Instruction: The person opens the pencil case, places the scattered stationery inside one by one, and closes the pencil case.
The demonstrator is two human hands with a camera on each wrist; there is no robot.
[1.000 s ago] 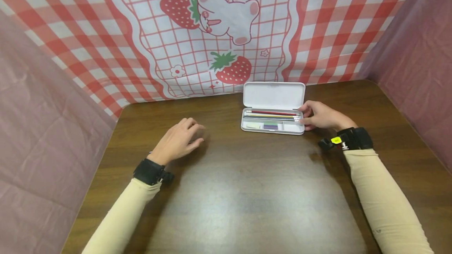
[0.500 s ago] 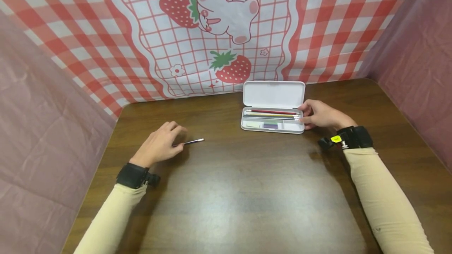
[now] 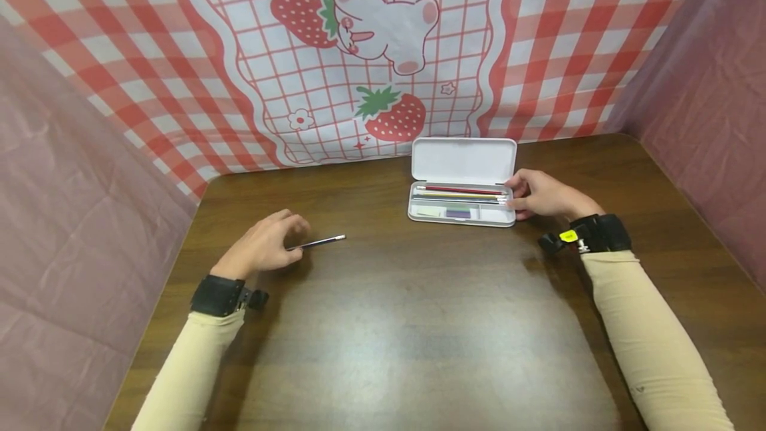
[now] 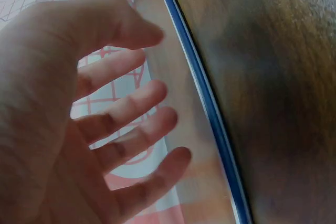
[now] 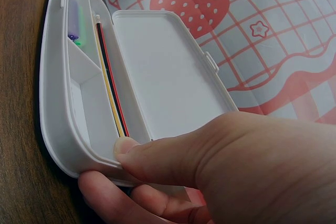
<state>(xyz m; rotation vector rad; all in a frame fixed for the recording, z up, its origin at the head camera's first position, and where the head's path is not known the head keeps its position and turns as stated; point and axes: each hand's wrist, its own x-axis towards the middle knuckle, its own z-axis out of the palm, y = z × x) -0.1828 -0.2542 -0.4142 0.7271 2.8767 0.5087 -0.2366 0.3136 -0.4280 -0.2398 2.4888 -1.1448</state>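
A dark blue pencil (image 3: 324, 241) with a white end lies on the table. My left hand (image 3: 263, 243) is over its near-left part, fingers loosely spread and thumb apart; the left wrist view shows the fingertips (image 4: 181, 156) beside the pencil (image 4: 208, 103). At the back of the table stands a white pencil case (image 3: 497, 215) with its lid (image 3: 463, 160) up. My right hand (image 3: 547, 195) pinches the case's right end, thumb over the rim and fingers outside. Inside the case lie a red-and-black pencil (image 5: 109, 72), a yellow pencil (image 5: 111, 95) and a purple-and-green piece (image 5: 75, 24).
A red-and-white strawberry cloth (image 3: 359, 105) hangs right behind the table (image 3: 383, 324). Pinkish curtains (image 3: 72, 218) close off both sides. A small pale yellow piece (image 3: 429, 211) sits in the case's front left compartment.
My left hand has moved left and toward me, and the blue pencil, not visible one second ago, now shows beside it. My right hand and the case have stayed still.
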